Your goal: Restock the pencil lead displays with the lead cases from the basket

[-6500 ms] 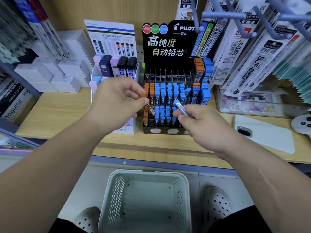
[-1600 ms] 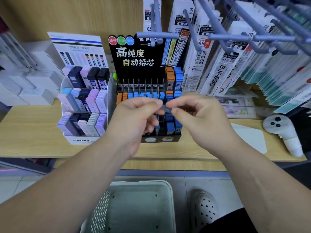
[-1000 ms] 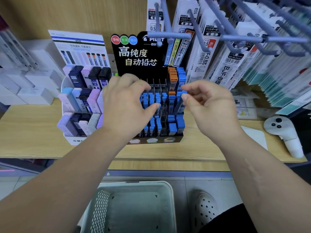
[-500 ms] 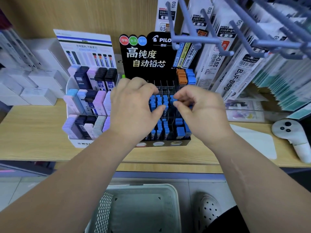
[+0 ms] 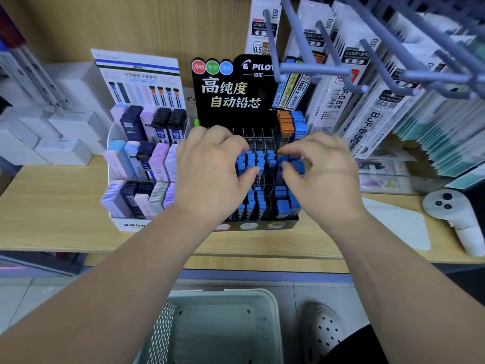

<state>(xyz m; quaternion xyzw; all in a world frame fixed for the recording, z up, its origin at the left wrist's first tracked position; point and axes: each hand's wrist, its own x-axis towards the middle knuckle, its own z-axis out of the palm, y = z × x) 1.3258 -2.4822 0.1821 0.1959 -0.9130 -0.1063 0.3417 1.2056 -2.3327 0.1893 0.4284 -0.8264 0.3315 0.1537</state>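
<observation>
Head view: the left hand [image 5: 210, 169] is held released over the left half of the black display [image 5: 231, 101], with its fingers spread and slack and its thumb laid against the blue cases [image 5: 252, 161] of the middle rows. The right hand [image 5: 322, 174] is held over the right half of the rack, its fingers curled down and its fingertips set among the blue caps beside one orange cap [image 5: 280, 152]. Whether a case is pinched there cannot be told. The lead cases are seen standing upright in the rack's clear slots, blue in most rows. An orange stack [image 5: 284, 124] and a blue stack [image 5: 299, 124] are placed at the back right.

Just left of the rack, touching it, a white display [image 5: 131, 224] is filled with flat pastel and dark cases [image 5: 147, 164]. Both displays are carried on a wooden shelf [image 5: 52, 206]. White boxes [image 5: 65, 151] are piled at far left. Refill packs [image 5: 367, 101] are hung from grey hooks [image 5: 315, 69] at upper right. A white controller [image 5: 451, 214] is laid at the right end of the shelf. Below the shelf edge, a pale basket [image 5: 223, 295] is set on the floor beside a white shoe [image 5: 322, 327].
</observation>
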